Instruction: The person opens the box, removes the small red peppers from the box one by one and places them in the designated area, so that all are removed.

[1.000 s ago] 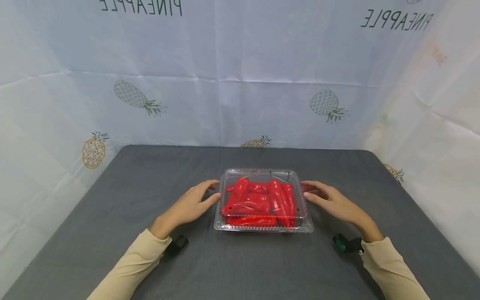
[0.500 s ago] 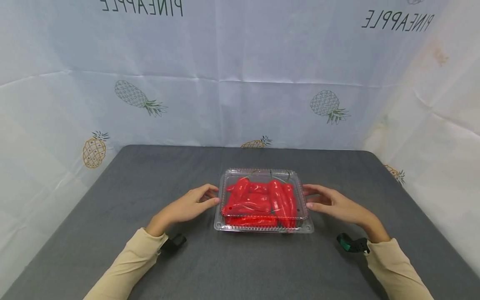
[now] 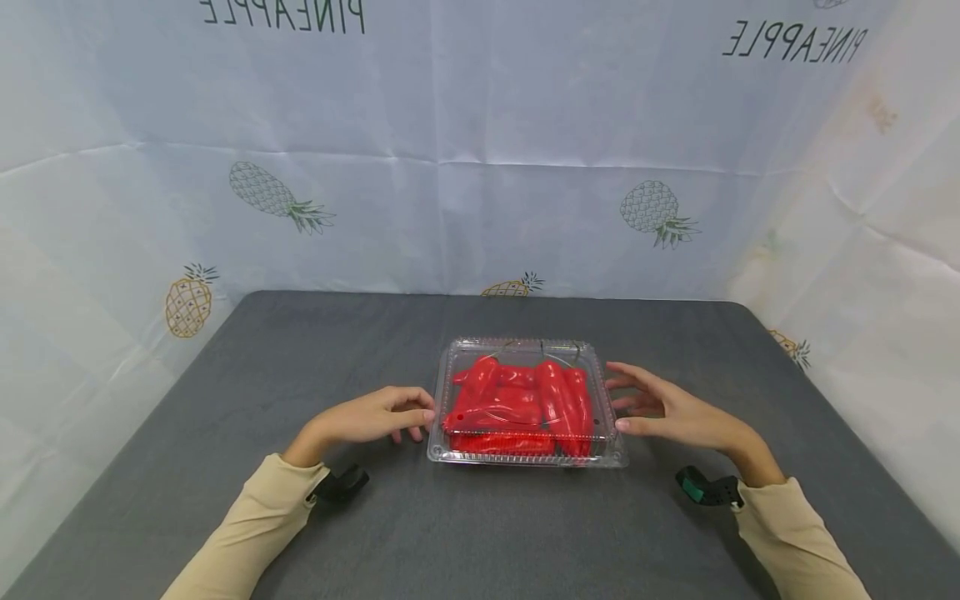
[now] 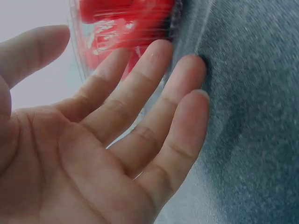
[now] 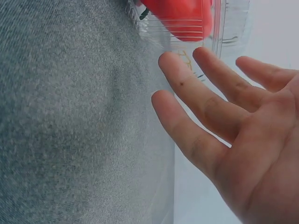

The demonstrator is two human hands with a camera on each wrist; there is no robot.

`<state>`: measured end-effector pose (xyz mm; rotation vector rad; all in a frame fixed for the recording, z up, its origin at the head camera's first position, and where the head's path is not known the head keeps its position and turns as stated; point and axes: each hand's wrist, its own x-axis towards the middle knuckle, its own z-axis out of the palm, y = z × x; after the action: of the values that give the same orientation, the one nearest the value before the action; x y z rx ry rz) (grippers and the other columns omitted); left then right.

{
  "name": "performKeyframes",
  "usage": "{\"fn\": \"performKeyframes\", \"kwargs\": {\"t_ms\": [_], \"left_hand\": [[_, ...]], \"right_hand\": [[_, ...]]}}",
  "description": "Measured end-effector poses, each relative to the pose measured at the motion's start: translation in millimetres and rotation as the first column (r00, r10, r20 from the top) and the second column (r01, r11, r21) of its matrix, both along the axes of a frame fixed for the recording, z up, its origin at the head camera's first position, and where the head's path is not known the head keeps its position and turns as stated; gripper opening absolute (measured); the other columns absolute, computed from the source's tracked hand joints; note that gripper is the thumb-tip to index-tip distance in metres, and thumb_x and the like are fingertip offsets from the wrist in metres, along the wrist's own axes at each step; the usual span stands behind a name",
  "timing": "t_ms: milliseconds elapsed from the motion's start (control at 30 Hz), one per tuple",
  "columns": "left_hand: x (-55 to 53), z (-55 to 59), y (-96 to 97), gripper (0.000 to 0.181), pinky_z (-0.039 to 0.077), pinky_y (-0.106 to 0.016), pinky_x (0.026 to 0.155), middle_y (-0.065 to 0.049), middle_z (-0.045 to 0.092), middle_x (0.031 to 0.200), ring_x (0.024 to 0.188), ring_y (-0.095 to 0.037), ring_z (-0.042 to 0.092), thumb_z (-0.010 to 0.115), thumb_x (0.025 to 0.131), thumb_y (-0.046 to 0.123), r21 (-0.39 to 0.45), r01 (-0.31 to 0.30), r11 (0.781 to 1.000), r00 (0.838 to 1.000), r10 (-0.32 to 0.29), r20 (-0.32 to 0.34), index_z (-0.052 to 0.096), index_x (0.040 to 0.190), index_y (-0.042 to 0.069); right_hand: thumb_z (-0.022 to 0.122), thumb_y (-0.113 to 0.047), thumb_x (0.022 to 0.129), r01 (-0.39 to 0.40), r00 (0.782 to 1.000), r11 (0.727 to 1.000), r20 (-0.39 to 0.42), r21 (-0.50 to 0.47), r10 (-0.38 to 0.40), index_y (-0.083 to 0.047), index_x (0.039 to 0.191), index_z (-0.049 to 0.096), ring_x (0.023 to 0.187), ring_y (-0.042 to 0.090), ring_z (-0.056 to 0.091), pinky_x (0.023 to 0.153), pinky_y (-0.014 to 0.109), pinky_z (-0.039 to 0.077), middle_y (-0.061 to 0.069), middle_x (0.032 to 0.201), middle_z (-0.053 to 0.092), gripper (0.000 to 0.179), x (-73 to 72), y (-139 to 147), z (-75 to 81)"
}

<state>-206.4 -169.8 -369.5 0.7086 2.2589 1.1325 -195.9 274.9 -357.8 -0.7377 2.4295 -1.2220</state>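
Observation:
A clear plastic clamshell box point(image 3: 525, 458) with its lid down sits mid-table in the head view, several red peppers point(image 3: 517, 408) inside. Beside the box's left wall is my left hand point(image 3: 378, 414), its fingertips at or just off the plastic; whether they touch, I cannot tell. The left wrist view shows that palm bare and the fingers point(image 4: 145, 65) loosely extended. My right hand point(image 3: 675, 408) is by the right wall with its fingers spread. In the right wrist view those fingers point(image 5: 205, 102) hold nothing, and part of the box point(image 5: 187, 23) lies beyond them.
A dark grey cloth covers the table point(image 3: 487, 533). Behind and at the sides hangs a white curtain point(image 3: 465, 100) printed with pineapples. Dark straps sit on both wrists by the beige sleeves point(image 3: 247, 517).
My left hand has come nearer along the box's left side and slightly left. My right hand has shifted a little to the right, its fingers spreading. The box stays practically in place.

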Motion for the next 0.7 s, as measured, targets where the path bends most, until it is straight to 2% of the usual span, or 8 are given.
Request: {"fn": "performKeyframes", "kwargs": {"t_ms": [67,167,500,700], "left_hand": [[0.2,-0.1,-1.2,0.032,0.054,-0.035,0.076,-0.012,0.067,0.105,0.094,-0.021,0.065,0.054,0.101,0.028,0.011,0.031,0.999,0.999,-0.031,0.024,0.060,0.120,0.004],[-0.1,-0.5,-2.8,0.030,0.054,-0.035,0.076,-0.011,0.067,0.102,0.094,-0.021,0.065,0.055,0.101,0.027,0.027,0.070,0.997,0.996,-0.071,0.056,0.060,0.119,0.004],[-2.9,-2.4,-6.0,0.030,0.055,-0.029,0.075,-0.011,0.068,0.101,0.094,-0.020,0.066,0.055,0.100,0.025,0.083,0.172,0.982,0.973,-0.182,0.145,0.060,0.117,0.001],[-4.3,-6.0,-6.8,0.027,0.053,-0.024,0.074,-0.008,0.069,0.103,0.093,-0.014,0.067,0.057,0.099,0.019,0.156,0.228,0.961,0.941,-0.259,0.217,0.059,0.115,-0.003]], "right_hand": [[0.066,-0.020,0.093,0.008,1.000,1.000,-0.011,0.002,-0.008,-0.002,0.156,0.017,0.128,0.047,0.052,0.100,0.057,0.049,0.028,0.149,0.038,0.082,0.7,-1.3,0.4],[0.068,-0.021,0.092,0.016,1.000,1.000,-0.016,0.003,-0.016,-0.004,0.157,0.016,0.129,0.049,0.050,0.101,0.062,0.045,0.028,0.151,0.035,0.085,1.7,-3.5,1.3],[0.063,-0.025,0.096,0.050,0.999,0.999,0.010,0.012,-0.051,-0.006,0.158,0.008,0.133,0.056,0.041,0.099,0.061,0.047,0.029,0.155,0.023,0.085,3.1,-14.4,0.5],[0.065,-0.028,0.094,0.050,0.998,0.998,0.032,0.028,-0.051,-0.007,0.158,0.008,0.134,0.056,0.040,0.100,0.061,0.047,0.028,0.158,0.017,0.088,2.4,-17.7,-2.2]]}}
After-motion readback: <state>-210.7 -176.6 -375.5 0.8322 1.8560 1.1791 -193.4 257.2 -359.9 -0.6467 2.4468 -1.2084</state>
